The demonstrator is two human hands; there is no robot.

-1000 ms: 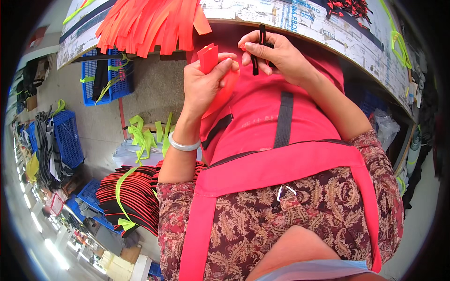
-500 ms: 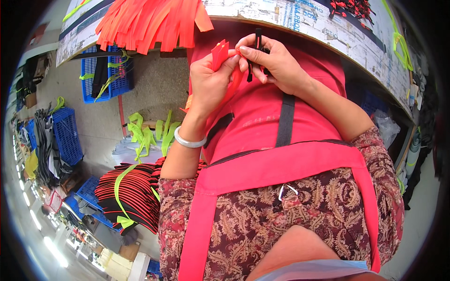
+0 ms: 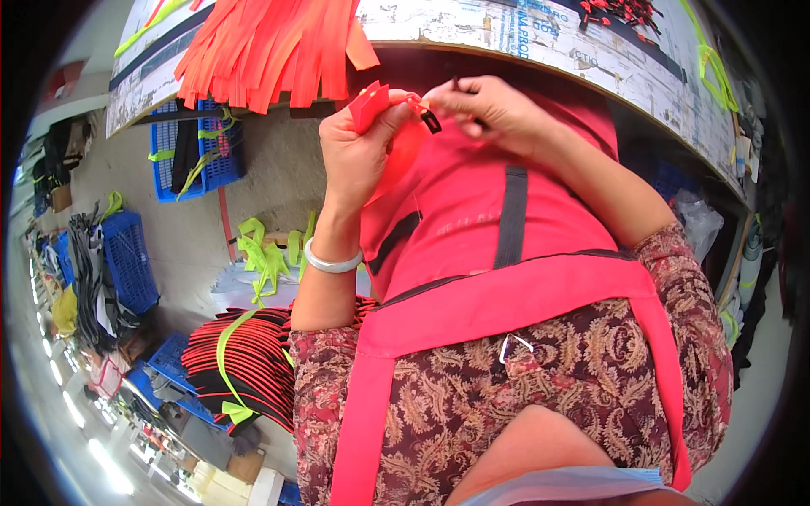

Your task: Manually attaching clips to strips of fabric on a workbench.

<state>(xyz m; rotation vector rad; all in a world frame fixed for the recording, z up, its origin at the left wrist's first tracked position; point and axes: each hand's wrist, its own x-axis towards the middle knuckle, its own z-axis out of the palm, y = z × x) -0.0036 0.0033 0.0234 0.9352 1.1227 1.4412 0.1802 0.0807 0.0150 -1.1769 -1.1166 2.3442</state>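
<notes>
My left hand (image 3: 359,145) is closed around folded red-orange strips (image 3: 369,105), their flat ends standing up out of the fist. A small black piece with a pale outline (image 3: 431,122) hangs at its fingertips, beside a thin orange end. Just to the right, my right hand (image 3: 494,110) is closed, thumb and finger pinched towards that spot and partly smeared by motion. Bits of black show between and above its fingers; they look like small black pieces, but their exact kind is hidden. Both hands are over the red apron (image 3: 464,207), below the table edge.
A bundle of red-orange strips (image 3: 270,51) hangs over the front edge of the worn table (image 3: 447,21). Small black-and-red pieces (image 3: 620,15) lie at its far right. Blue crates (image 3: 221,152) stand below left, near stacked black-and-red pieces (image 3: 240,363) tied with a yellow-green strip.
My left hand has shifted slightly left with the strips. My right hand has turned and drawn its fingers together, and a black piece now hangs between the hands.
</notes>
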